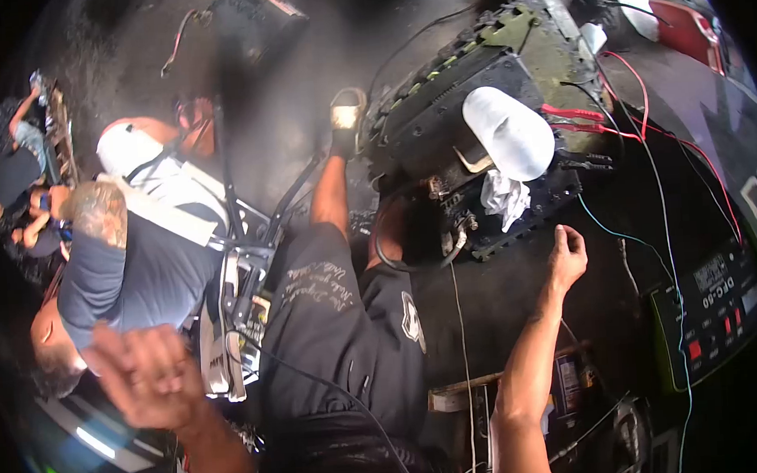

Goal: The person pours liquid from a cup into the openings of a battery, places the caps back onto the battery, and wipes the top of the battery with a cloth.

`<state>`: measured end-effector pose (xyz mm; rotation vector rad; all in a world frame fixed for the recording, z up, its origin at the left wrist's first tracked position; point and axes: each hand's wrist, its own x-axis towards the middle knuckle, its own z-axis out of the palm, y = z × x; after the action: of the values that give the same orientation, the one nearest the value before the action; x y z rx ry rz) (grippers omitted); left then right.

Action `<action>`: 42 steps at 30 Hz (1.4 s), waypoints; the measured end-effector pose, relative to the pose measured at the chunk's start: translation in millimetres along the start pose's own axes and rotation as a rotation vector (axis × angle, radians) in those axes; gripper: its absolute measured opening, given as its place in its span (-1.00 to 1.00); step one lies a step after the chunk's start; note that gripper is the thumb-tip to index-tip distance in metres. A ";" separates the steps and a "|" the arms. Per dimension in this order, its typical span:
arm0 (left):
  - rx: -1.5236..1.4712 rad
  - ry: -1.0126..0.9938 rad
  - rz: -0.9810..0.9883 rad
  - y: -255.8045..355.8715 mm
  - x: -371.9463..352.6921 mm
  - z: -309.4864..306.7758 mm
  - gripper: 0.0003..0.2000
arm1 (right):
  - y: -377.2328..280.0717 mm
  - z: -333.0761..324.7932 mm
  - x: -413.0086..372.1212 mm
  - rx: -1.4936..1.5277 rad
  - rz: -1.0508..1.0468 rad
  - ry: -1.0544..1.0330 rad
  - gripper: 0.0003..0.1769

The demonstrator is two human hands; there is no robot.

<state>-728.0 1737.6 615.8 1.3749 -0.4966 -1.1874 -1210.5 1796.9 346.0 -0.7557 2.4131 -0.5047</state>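
My right hand (568, 255) is held out at the right with its fingers curled in, and nothing shows in them. Just beyond it lies a crumpled white paper or cloth (506, 198), beside a white oval, cup-like container (509, 133). Both rest on a dark, flat-topped piece of equipment (441, 120) with a toothed edge. Blurred by motion, my left hand (144, 376) is raised at the lower left, apart from that equipment. Its fingers look partly bent, but their grip cannot be made out.
Red clamps (575, 116) with red cables lie right of the container. A charger-like box marked DFC-50 (712, 311) stands at the right, with a thin blue wire across it. Another person in a dark shirt (160, 271) bends over at the left. A black box (257, 23) sits on the floor.
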 end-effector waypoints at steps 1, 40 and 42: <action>-0.042 0.083 -0.070 -16.3 -5.7 2.5 -0.66 | 3.1 -1.0 0.4 0.043 -0.005 -0.036 -0.81; -0.973 -0.225 -0.942 -97.1 -35.3 -10.9 -0.38 | -5.7 -28.2 -87.8 -0.017 -0.097 -0.154 -0.85; -0.938 -0.209 -0.939 -96.6 -40.7 -13.9 -0.38 | -7.9 -26.8 -88.8 -0.033 -0.092 -0.157 -0.85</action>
<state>-765.7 1799.8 539.1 0.6104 0.6216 -1.9680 -1162.5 1849.9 405.6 -0.8902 2.2544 -0.4253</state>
